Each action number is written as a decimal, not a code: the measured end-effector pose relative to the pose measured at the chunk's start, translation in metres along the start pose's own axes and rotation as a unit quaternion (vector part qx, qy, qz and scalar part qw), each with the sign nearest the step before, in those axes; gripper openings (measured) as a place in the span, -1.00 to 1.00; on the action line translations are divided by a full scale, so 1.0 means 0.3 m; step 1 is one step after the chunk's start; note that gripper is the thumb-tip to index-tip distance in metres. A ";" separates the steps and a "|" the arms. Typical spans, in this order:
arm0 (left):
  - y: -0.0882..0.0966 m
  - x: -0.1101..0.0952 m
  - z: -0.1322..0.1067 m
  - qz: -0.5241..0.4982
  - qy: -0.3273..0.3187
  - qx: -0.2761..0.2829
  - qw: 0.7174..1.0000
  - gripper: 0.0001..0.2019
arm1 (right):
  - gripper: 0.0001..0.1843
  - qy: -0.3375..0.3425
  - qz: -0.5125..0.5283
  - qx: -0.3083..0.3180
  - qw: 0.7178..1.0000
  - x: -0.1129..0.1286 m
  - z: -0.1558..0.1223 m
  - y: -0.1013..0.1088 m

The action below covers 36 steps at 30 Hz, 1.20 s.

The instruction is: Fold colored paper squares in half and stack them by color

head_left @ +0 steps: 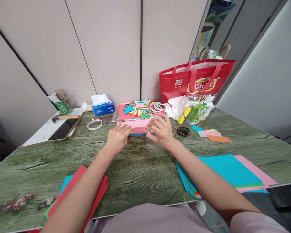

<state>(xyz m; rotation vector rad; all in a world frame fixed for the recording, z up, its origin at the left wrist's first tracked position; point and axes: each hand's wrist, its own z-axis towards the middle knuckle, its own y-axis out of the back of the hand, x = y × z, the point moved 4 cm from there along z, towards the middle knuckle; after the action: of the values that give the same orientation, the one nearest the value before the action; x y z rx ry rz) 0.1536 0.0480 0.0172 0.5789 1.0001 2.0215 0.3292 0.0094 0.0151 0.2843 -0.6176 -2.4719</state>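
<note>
Folded pink paper [138, 124] lies at the middle of the table, with a blue edge showing beneath its front. My left hand [118, 136] rests on its left end, palm down with fingers stretched over the sheet. At the right end, my right hand [161, 131] is closed, thumb and fingers pinching the paper's edge. Just right of that hand lie black-handled scissors [183, 130], their blades partly hidden. Behind the pink paper are colourful folded paper stars [138, 111] on a red sheet.
Red sheets [100, 194] lie under my left forearm, blue and pink sheets [223, 170] under my right. Rolls of tape [94, 125], a tissue box [103, 107] and a phone [63, 129] stand left. At right are a glue stick [184, 115], paper scraps [219, 138] and a red bag [174, 92].
</note>
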 end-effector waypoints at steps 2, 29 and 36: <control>0.006 0.014 -0.005 -0.009 0.017 -0.018 1.000 -0.67 | -0.90 -0.027 -0.005 -0.025 0.999 -0.026 -0.002 0.012; 0.038 0.094 -0.021 -0.307 0.280 -0.123 0.901 -0.70 | -0.70 -0.393 0.141 -0.067 0.906 -0.129 -0.041 -0.011; -0.021 0.077 -0.005 -0.470 0.353 -0.037 0.808 -0.78 | -0.63 -0.352 0.232 0.114 0.899 -0.020 -0.044 -0.119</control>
<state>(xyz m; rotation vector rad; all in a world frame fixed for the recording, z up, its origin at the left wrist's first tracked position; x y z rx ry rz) 0.1420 0.0685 0.0125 -0.7009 1.2614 1.3027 0.3213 0.0342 -0.0134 -0.6427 -1.1197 -1.9845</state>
